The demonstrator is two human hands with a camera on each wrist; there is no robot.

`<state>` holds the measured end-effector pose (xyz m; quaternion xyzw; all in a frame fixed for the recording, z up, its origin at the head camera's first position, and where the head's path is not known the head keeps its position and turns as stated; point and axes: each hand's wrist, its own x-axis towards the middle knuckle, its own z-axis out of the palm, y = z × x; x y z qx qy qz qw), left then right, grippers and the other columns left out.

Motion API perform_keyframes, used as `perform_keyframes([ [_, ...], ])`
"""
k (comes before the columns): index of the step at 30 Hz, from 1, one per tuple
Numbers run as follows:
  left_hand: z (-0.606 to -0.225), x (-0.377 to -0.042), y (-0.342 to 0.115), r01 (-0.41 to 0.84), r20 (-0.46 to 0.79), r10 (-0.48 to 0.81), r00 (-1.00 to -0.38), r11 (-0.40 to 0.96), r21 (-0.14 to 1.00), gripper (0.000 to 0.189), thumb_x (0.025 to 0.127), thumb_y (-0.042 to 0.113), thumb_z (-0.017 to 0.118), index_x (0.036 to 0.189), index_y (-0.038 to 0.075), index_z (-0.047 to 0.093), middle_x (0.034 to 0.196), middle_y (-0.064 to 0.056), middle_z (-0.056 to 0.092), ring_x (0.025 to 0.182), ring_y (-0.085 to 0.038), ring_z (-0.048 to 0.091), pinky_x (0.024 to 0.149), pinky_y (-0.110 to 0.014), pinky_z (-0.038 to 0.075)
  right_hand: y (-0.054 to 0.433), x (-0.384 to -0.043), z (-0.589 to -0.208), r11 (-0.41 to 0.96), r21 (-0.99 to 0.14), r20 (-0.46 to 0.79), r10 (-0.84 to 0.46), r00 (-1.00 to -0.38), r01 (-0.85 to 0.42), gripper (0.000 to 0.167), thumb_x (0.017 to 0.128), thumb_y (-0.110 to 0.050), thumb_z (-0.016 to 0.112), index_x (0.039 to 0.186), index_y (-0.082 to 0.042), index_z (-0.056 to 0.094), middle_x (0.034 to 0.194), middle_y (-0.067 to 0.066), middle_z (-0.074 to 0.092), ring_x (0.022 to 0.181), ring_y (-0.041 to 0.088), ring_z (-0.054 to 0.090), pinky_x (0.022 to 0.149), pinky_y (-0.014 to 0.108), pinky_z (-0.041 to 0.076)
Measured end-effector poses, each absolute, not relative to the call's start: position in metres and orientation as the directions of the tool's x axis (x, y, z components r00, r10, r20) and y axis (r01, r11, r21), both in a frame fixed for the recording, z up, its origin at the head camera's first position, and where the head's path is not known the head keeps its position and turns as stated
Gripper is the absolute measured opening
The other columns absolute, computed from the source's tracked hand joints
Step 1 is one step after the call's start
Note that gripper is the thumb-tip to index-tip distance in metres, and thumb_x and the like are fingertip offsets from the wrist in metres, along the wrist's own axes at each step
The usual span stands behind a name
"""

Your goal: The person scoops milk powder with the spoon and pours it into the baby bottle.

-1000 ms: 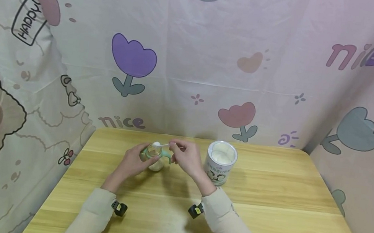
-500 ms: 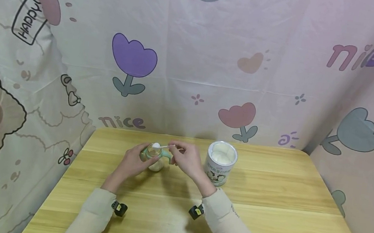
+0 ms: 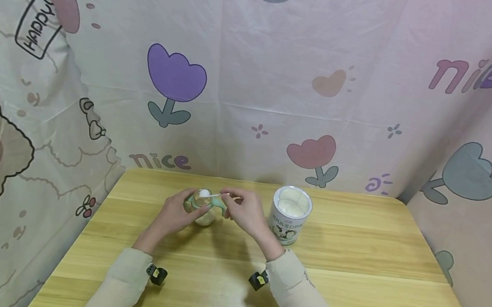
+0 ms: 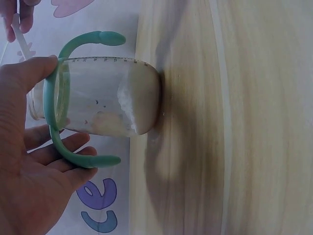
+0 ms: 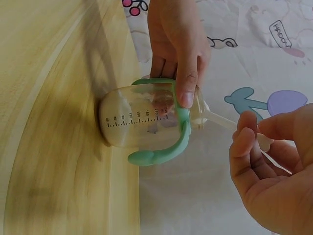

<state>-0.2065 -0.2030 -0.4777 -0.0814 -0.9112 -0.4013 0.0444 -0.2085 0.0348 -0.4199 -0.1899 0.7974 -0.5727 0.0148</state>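
A clear baby bottle [image 5: 142, 105] with a green two-handled ring [image 4: 50, 98] and printed volume marks stands upright on the table, whitish powder in its bottom. My left hand [image 3: 179, 211] grips it around the ring, thumb on one side and fingers on the other. Between thumb and fingers my right hand [image 3: 246, 209] pinches the handle of a small white scoop [image 5: 222, 120]. The scoop's bowl, heaped with white powder [image 3: 204, 193], is at the bottle's open mouth. Just right of my right hand is an open milk powder can [image 3: 285, 229].
The wooden table [image 3: 367, 248] stretches out to the right and front of the can. Behind it hangs a printed cloth [image 3: 255, 73], with more cloth along both sides. Black wrist cameras [image 3: 156, 274] sit at both cuffs.
The scoop in my right hand has dipped slightly and shifted a little left over the bottle's mouth. My left hand and the bottle have stayed in place.
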Motion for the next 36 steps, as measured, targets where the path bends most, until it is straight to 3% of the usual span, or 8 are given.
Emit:
perform_keyframes([
  [2,-0.4771,-0.2063,-0.2029,0.180,0.142,0.112,-0.984,0.667,0.723,0.077,0.094,0.054,0.076,0.151,0.007,0.054,0.142,-0.018,0.066,0.132,-0.039,0.062,0.113,-0.062,0.047,0.0349,-0.2084,-0.4202,0.271,-0.920,0.189,-0.321,-0.928,-0.282,0.023,0.105,-0.017,0.064,0.121,-0.011,0.079,0.101,0.022,0.077,0.067,0.042,0.071,0.045,0.018,0.041],
  [9,-0.4770,-0.2066,-0.2027,0.181,0.140,0.116,-0.983,0.671,0.719,0.077,0.095,0.053,0.075,0.151,0.005,0.052,0.142,-0.020,0.066,0.131,-0.040,0.062,0.111,-0.062,0.049,0.0354,-0.2087,-0.4211,0.286,-0.918,0.174,-0.331,-0.927,-0.275,0.025,0.105,-0.019,0.064,0.124,-0.012,0.078,0.102,0.022,0.078,0.055,0.012,0.064,0.046,0.019,0.041],
  [19,-0.4770,-0.2067,-0.2028,0.171,0.129,0.111,-0.985,0.665,0.727,0.079,0.095,0.054,0.075,0.152,0.006,0.052,0.143,-0.020,0.064,0.132,-0.041,0.062,0.112,-0.063,0.048,0.0359,-0.2085,-0.4226,0.303,-0.909,0.181,-0.329,-0.927,-0.285,0.024,0.105,-0.021,0.064,0.124,-0.014,0.078,0.098,0.019,0.077,0.051,0.007,0.061,0.044,0.019,0.038],
  [29,-0.4774,-0.2060,-0.2033,0.174,0.130,0.115,-0.985,0.671,0.721,0.082,0.095,0.055,0.074,0.154,0.003,0.049,0.146,-0.023,0.062,0.135,-0.044,0.058,0.114,-0.064,0.046,0.0364,-0.2079,-0.4231,0.290,-0.905,0.209,-0.335,-0.919,-0.312,0.025,0.105,-0.018,0.064,0.125,-0.013,0.077,0.107,0.014,0.077,0.055,0.016,0.065,0.045,0.020,0.041],
  [36,-0.4784,-0.2067,-0.2041,0.184,0.142,0.118,-0.983,0.676,0.714,0.081,0.096,0.055,0.073,0.153,0.003,0.050,0.144,-0.023,0.063,0.133,-0.044,0.059,0.112,-0.064,0.047,0.0366,-0.2087,-0.4245,0.299,-0.899,0.216,-0.332,-0.918,-0.320,0.025,0.105,-0.019,0.063,0.124,-0.013,0.078,0.106,0.008,0.077,0.054,0.009,0.063,0.044,0.020,0.040],
])
